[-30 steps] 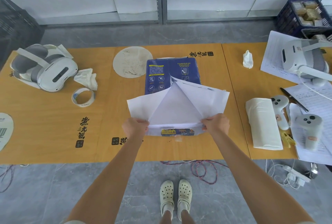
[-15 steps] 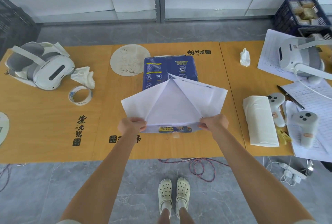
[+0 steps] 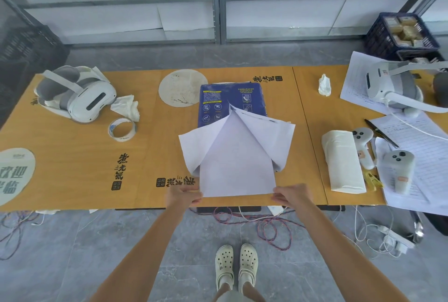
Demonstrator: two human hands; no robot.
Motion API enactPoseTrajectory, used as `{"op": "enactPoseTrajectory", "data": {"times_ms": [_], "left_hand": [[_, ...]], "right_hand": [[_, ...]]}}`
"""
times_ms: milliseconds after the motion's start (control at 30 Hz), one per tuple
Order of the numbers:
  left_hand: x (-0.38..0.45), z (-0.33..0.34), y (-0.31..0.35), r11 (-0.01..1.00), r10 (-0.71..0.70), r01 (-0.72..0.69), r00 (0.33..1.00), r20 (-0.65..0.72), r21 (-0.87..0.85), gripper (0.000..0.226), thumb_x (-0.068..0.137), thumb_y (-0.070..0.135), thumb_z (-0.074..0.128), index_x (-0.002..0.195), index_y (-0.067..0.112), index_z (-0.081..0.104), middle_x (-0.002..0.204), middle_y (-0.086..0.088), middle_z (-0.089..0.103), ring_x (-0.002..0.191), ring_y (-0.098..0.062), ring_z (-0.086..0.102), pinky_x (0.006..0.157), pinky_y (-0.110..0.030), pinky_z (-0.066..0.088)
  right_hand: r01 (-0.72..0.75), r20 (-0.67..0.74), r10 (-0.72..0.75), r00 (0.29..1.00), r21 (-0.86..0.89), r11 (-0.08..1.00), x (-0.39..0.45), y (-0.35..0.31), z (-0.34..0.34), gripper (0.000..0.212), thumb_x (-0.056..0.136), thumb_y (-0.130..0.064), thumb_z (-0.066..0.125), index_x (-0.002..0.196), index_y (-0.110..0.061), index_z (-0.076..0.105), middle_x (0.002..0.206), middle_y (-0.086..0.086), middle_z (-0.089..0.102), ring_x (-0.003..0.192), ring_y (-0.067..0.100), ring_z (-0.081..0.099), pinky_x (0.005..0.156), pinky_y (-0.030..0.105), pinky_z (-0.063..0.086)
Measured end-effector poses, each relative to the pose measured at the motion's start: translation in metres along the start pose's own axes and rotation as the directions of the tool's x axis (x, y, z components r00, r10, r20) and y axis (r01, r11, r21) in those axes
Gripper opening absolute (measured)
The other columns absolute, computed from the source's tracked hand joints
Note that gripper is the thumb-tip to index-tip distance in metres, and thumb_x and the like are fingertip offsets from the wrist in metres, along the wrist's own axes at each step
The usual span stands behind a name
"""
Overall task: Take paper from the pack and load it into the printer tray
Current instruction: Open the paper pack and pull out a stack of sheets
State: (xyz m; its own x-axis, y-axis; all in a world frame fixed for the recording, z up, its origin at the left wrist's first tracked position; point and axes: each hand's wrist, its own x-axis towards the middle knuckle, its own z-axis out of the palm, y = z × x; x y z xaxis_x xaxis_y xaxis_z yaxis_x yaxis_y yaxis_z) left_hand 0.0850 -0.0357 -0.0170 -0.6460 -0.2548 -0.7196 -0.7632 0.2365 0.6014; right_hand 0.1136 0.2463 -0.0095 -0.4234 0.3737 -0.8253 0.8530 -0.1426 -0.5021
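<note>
Your left hand (image 3: 185,195) and right hand (image 3: 289,194), set apart, each pinch a near corner of the paper (image 3: 238,166), which juts from the opened blue pack (image 3: 230,102) at the table's (image 3: 72,168) near edge. Wrapper flaps (image 3: 271,136) splay to either side. Left: tape roll (image 3: 122,129), headset (image 3: 77,93). Right: controllers (image 3: 397,170).

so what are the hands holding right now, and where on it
A white stack of paper drawn out of the blue pack. The left hand pinches its near left corner and the right hand its near right corner.
</note>
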Motion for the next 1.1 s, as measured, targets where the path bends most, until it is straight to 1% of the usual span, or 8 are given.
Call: {"op": "enactPoseTrajectory", "data": {"times_ms": [100,233,300,400,567,733,867,1100], "left_hand": [[-0.010,0.000,-0.018,0.999,-0.025,0.026,0.999,0.029,-0.041,0.019,0.069,-0.003,0.076,0.083,0.009,0.069,0.069,-0.011,0.070,0.050,-0.010,0.068,0.052,-0.015,0.056],[-0.013,0.000,-0.034,0.998,-0.051,0.053,0.997,0.059,-0.024,0.024,0.069,0.001,0.075,0.092,0.007,0.070,0.074,-0.009,0.073,0.064,-0.018,0.072,0.078,-0.029,0.059],[-0.014,0.001,-0.032,0.999,-0.028,0.031,0.995,0.091,-0.032,0.019,0.072,-0.001,0.073,0.090,0.006,0.069,0.077,-0.009,0.070,0.068,-0.019,0.068,0.073,-0.026,0.058],[-0.009,0.006,-0.021,0.999,-0.001,0.007,0.992,0.123,-0.051,0.017,0.077,0.001,0.069,0.093,0.003,0.067,0.084,-0.010,0.068,0.075,-0.022,0.065,0.064,-0.017,0.053],[0.017,0.018,-0.004,0.995,0.065,-0.052,0.986,0.154,-0.089,0.015,0.081,0.004,0.063,0.095,0.009,0.066,0.095,-0.011,0.068,0.099,-0.031,0.063,0.096,-0.045,0.049],[0.023,0.023,0.002,0.984,0.152,-0.144,0.986,0.070,-0.102,0.029,0.081,0.006,0.063,0.110,0.004,0.059,0.108,-0.013,0.067,0.091,-0.025,0.060,0.085,-0.041,0.048],[0.010,0.032,0.006,0.957,0.286,-0.283,0.957,-0.043,0.066,0.024,0.083,0.011,0.062,0.106,0.007,0.059,0.091,-0.004,0.064,0.083,-0.020,0.058,0.070,-0.029,0.044],[0.002,0.038,0.008,0.926,0.367,-0.349,0.922,-0.126,0.146,0.027,0.081,0.011,0.064,0.108,0.006,0.061,0.100,-0.004,0.063,0.085,-0.017,0.055,0.070,-0.028,0.043]], "right_hand": [[0.002,0.001,-0.002,1.000,0.016,1.000,-0.005,0.021,-0.006,0.011,0.072,0.004,0.072,0.074,0.013,0.065,0.066,0.021,0.067,0.062,0.025,0.068,0.047,0.021,0.056],[0.051,0.018,-0.052,0.999,0.019,0.998,-0.006,0.041,-0.010,0.007,0.074,0.001,0.072,0.076,0.006,0.068,0.071,0.018,0.069,0.069,0.024,0.069,0.073,0.031,0.059],[0.099,0.028,-0.099,0.995,-0.005,0.995,-0.006,0.041,-0.008,0.004,0.076,-0.003,0.069,0.079,-0.001,0.068,0.075,0.013,0.068,0.071,0.022,0.067,0.081,0.034,0.056],[0.175,0.020,-0.174,0.984,-0.031,0.984,-0.007,0.031,-0.002,0.021,0.077,-0.011,0.065,0.098,-0.014,0.062,0.072,0.008,0.062,0.067,0.022,0.058,0.068,0.035,0.049],[0.349,0.046,-0.346,0.937,-0.084,0.933,0.002,0.013,0.020,0.040,0.080,-0.012,0.062,0.115,-0.027,0.053,0.079,0.011,0.063,0.059,0.018,0.051,0.051,0.027,0.038],[0.391,0.090,-0.382,0.920,-0.134,0.910,0.007,0.006,0.033,0.046,0.081,-0.014,0.063,0.124,-0.022,0.048,0.088,0.017,0.066,0.072,0.026,0.059,0.057,0.030,0.044],[0.377,0.034,-0.376,0.926,-0.157,0.913,0.011,-0.001,0.030,0.045,0.083,-0.018,0.064,0.126,-0.014,0.050,0.086,0.011,0.061,0.076,0.025,0.056,0.057,0.030,0.043],[0.355,0.004,-0.359,0.933,-0.156,0.922,0.021,-0.008,0.026,0.034,0.085,-0.014,0.060,0.118,-0.007,0.056,0.097,0.020,0.064,0.082,0.029,0.060,0.073,0.040,0.050]]}}
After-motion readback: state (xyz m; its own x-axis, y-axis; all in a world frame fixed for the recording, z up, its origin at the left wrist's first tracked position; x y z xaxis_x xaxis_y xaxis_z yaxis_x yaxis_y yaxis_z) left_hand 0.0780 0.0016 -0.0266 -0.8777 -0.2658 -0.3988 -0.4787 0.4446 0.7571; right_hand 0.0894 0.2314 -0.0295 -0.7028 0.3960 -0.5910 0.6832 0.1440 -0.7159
